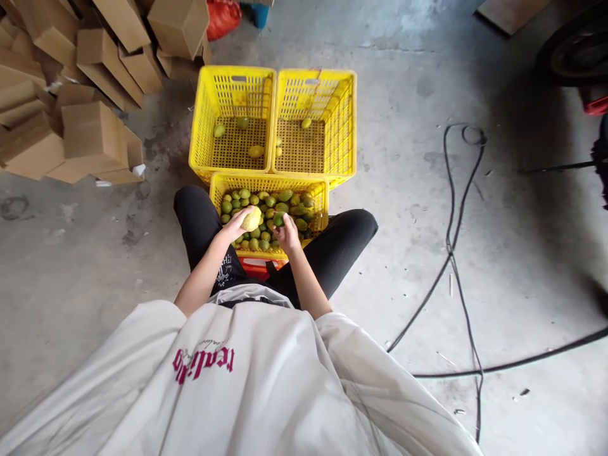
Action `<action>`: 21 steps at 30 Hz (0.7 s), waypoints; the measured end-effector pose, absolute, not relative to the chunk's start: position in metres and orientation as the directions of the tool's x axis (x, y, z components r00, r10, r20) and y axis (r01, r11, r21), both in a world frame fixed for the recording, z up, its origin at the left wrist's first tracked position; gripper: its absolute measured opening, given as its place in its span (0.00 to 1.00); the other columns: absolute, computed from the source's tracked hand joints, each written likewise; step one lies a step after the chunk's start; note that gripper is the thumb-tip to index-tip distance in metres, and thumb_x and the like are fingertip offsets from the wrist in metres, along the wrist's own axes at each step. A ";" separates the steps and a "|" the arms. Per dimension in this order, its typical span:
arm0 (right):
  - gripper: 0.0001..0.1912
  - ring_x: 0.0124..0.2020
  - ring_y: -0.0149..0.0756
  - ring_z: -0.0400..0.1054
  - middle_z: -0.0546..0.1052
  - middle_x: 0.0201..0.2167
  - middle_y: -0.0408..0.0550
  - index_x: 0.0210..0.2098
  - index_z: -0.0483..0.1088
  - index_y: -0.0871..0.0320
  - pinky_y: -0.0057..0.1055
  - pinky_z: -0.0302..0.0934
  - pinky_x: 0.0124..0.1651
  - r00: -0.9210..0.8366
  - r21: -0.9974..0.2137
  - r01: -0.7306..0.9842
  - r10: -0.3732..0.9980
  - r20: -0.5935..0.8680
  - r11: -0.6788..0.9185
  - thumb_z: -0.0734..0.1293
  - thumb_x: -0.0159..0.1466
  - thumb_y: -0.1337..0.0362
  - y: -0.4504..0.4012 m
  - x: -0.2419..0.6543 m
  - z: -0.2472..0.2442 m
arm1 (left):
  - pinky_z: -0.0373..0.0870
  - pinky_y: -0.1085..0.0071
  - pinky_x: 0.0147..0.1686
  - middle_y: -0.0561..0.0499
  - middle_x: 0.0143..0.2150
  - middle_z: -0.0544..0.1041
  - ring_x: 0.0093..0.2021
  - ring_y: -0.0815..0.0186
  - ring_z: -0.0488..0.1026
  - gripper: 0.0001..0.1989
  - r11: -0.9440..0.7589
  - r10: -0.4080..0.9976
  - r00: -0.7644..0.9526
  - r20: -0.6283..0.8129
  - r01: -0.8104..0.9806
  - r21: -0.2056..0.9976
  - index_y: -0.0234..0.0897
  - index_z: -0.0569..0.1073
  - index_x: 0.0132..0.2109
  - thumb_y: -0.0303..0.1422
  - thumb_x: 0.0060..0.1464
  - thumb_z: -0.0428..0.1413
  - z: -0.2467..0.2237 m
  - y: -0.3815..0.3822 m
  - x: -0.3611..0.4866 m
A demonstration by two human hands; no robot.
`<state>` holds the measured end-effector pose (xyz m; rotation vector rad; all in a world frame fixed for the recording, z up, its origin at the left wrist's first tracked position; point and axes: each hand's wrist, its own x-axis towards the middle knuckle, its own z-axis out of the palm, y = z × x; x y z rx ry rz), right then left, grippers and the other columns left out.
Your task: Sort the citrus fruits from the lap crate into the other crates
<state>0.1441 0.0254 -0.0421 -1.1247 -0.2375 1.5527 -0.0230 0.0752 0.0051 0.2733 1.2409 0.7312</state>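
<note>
Over the near yellow crate (325, 212), which holds many green and yellowish fruits, both my hands are raised. My left hand (235, 225) has its fingers round a pale yellow fruit (251, 219). A dark green fruit (278, 219) is gripped by my right hand (289, 237), a short way to the right. Beyond stand two larger yellow crates side by side. In the far left crate (194, 123) lie three fruits, one of them green. The far right crate (352, 123) has a few yellow fruits on its bottom.
Cardboard boxes (95, 136) are heaped at the upper left, near a red bag (223, 19). A black cable (449, 253) loops over the concrete floor on the right. Part of a wheel (570, 50) shows at the upper right. My knees flank the near crate.
</note>
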 end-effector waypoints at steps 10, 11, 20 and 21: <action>0.23 0.28 0.30 0.72 0.78 0.37 0.40 0.46 0.72 0.50 0.26 0.67 0.29 0.047 -0.620 -0.674 0.814 -0.579 -0.402 0.74 0.53 0.53 0.025 0.143 -0.043 | 0.78 0.62 0.40 0.43 0.36 0.80 0.38 0.57 0.80 0.21 0.849 0.481 0.168 -0.860 -0.335 0.409 0.32 0.74 0.48 0.45 0.67 0.47 0.010 0.077 -0.028; 0.21 0.28 0.31 0.72 0.78 0.36 0.40 0.46 0.71 0.50 0.26 0.67 0.28 0.031 -0.597 -0.685 0.802 -0.596 -0.417 0.72 0.55 0.52 0.026 0.143 -0.044 | 0.79 0.63 0.38 0.43 0.35 0.80 0.36 0.58 0.80 0.21 0.850 0.487 0.170 -0.857 -0.319 0.420 0.32 0.74 0.47 0.46 0.66 0.48 0.011 0.077 -0.028; 0.15 0.26 0.30 0.69 0.76 0.34 0.40 0.42 0.70 0.50 0.24 0.63 0.23 0.042 -0.617 -0.680 0.819 -0.572 -0.396 0.69 0.56 0.55 0.025 0.143 -0.048 | 0.78 0.67 0.37 0.45 0.34 0.80 0.34 0.63 0.79 0.10 0.769 0.638 0.206 -0.742 -0.210 0.604 0.33 0.75 0.40 0.36 0.56 0.63 0.008 0.071 -0.025; 0.16 0.26 0.29 0.68 0.75 0.34 0.39 0.42 0.70 0.50 0.24 0.63 0.24 0.061 -0.632 -0.669 0.819 -0.571 -0.391 0.71 0.55 0.56 0.025 0.143 -0.048 | 0.78 0.66 0.37 0.46 0.34 0.80 0.35 0.62 0.79 0.11 0.771 0.635 0.197 -0.747 -0.220 0.597 0.33 0.75 0.40 0.36 0.55 0.63 0.009 0.071 -0.025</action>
